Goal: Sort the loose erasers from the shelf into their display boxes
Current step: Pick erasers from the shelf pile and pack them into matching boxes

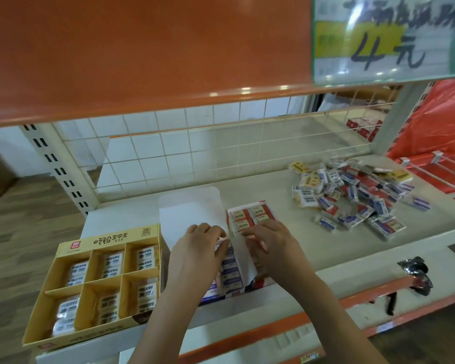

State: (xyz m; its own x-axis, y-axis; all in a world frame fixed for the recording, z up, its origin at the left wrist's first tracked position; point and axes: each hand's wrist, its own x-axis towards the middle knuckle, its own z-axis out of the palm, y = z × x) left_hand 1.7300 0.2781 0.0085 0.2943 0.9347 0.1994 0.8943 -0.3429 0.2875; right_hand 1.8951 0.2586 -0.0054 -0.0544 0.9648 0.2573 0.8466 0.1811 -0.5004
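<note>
A blue-and-white display box lies at the shelf's front edge, with rows of blue-labelled erasers inside. Both hands hover over it. My left hand pinches a small blue-and-white eraser at its fingertips above the box's far end. The curled fingers of my right hand hold the box's white side flap. Just behind stands a red display box holding red-and-white erasers. A pile of loose erasers lies on the shelf to the right.
A yellow six-compartment display box of wrapped erasers sits at the left. A white upright lid flap stands behind my left hand. Crumpled black wrapping lies at the front right. An orange shelf overhangs, and a wire grid backs the shelf.
</note>
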